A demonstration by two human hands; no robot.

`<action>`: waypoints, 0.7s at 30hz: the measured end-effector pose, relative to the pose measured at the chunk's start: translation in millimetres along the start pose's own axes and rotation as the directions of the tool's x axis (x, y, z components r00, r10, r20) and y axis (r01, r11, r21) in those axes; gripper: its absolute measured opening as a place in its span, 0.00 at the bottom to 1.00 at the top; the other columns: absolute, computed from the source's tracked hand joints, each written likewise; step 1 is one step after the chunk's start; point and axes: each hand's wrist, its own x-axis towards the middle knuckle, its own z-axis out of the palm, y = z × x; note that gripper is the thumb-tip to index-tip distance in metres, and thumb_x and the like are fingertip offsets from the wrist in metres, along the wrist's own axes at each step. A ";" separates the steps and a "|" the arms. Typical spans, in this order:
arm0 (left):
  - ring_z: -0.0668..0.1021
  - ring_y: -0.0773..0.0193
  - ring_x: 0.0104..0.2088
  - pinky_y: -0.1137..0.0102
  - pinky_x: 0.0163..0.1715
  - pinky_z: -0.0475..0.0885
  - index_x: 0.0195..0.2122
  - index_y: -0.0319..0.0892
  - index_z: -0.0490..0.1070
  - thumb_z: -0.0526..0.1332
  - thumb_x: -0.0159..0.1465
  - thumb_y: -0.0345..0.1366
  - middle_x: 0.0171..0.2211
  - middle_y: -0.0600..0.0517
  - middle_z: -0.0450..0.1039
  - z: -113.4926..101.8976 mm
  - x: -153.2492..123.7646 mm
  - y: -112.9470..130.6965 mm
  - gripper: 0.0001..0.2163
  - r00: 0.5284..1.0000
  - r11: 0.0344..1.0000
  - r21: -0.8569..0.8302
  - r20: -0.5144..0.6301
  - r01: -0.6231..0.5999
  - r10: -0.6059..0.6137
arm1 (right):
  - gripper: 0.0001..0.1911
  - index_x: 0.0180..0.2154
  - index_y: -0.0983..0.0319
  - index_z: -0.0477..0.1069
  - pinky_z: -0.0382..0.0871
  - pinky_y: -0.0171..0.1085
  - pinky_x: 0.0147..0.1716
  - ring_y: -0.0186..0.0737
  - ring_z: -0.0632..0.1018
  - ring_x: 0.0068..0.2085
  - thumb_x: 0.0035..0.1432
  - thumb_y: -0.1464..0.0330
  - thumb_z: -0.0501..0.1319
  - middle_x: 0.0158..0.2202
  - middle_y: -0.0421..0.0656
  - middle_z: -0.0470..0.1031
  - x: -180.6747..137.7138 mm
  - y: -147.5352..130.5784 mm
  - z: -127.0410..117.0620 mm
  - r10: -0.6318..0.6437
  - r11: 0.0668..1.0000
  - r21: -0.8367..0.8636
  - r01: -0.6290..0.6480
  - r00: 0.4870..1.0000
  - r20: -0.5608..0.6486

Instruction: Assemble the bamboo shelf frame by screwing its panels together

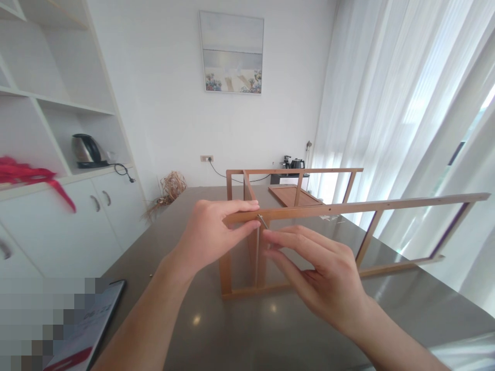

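A light-brown wooden shelf frame (348,207) lies on its side on the grey table, its two long rails running off to the right. My left hand (211,226) is closed on the near top rail at its left end, thumb below and fingers above. Close by, my right hand (315,263) pinches a thin metal hex key (263,222), whose tip meets the rail just beside my left fingertips. A crosspiece (252,247) joins the rail there. The rest of the hex key is hidden by my fingers.
On the grey table (216,335), a wooden panel (284,197) lies beyond the frame. A tablet-like screen (96,319) rests at the lower left. White cabinets with a kettle (87,149) stand left; sheer curtains (371,103) hang right. Dried stalks (172,185) are behind the table.
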 end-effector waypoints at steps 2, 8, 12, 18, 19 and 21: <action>0.85 0.57 0.44 0.65 0.51 0.80 0.44 0.51 0.82 0.68 0.62 0.42 0.45 0.58 0.83 -0.2 -0.1 0.0 0.10 1.000 1.000 0.003 -0.001 0.000 0.000 | 0.14 0.50 0.61 0.75 0.76 0.34 0.36 0.35 0.79 0.37 0.63 0.77 0.63 0.39 0.44 0.79 -0.2 0.5 1.9 -0.023 1.000 -0.007 0.023 1.000 -0.004; 0.85 0.58 0.44 0.68 0.48 0.81 0.44 0.50 0.82 0.69 0.61 0.42 0.44 0.58 0.83 1.5 -0.6 -0.3 0.11 1.000 1.000 -0.021 -0.020 0.004 -0.005 | 0.13 0.48 0.63 0.76 0.76 0.34 0.38 0.36 0.79 0.39 0.61 0.78 0.65 0.41 0.45 0.78 0.4 0.7 6.4 -0.068 0.997 -0.051 0.066 0.997 -0.038; 0.85 0.59 0.43 0.71 0.43 0.83 0.43 0.49 0.83 0.70 0.60 0.42 0.44 0.58 0.83 4.2 -1.4 -0.2 0.11 0.999 0.999 -0.049 -0.048 0.016 -0.018 | 0.11 0.45 0.64 0.76 0.76 0.34 0.39 0.35 0.78 0.39 0.60 0.77 0.66 0.40 0.45 0.79 1.7 -0.2 5.9 -0.074 0.995 -0.074 0.069 0.996 -0.058; 0.85 0.60 0.42 0.71 0.38 0.83 0.44 0.48 0.82 0.70 0.60 0.40 0.45 0.56 0.83 7.1 -2.7 -1.4 0.11 0.997 0.999 -0.036 -0.068 -0.023 0.020 | 0.07 0.41 0.65 0.77 0.74 0.33 0.35 0.34 0.78 0.37 0.59 0.76 0.68 0.37 0.45 0.78 6.8 0.3 6.8 -0.079 0.995 -0.061 0.075 0.995 -0.062; 0.85 0.60 0.42 0.71 0.38 0.82 0.44 0.48 0.82 0.70 0.60 0.40 0.45 0.55 0.83 7.8 -2.8 -1.7 0.11 0.997 0.999 -0.034 -0.072 -0.032 0.029 | 0.06 0.40 0.66 0.77 0.74 0.33 0.35 0.34 0.77 0.36 0.59 0.75 0.68 0.36 0.45 0.78 8.2 1.1 7.1 -0.080 0.995 -0.057 0.077 0.995 -0.056; 0.85 0.61 0.42 0.72 0.38 0.82 0.44 0.47 0.82 0.70 0.60 0.39 0.44 0.55 0.84 9.5 -2.6 -2.2 0.11 0.995 0.998 -0.048 -0.088 -0.041 0.036 | 0.04 0.38 0.66 0.77 0.73 0.33 0.34 0.34 0.77 0.35 0.60 0.73 0.68 0.35 0.45 0.77 11.3 3.0 7.0 -0.088 0.995 -0.048 0.086 0.996 -0.035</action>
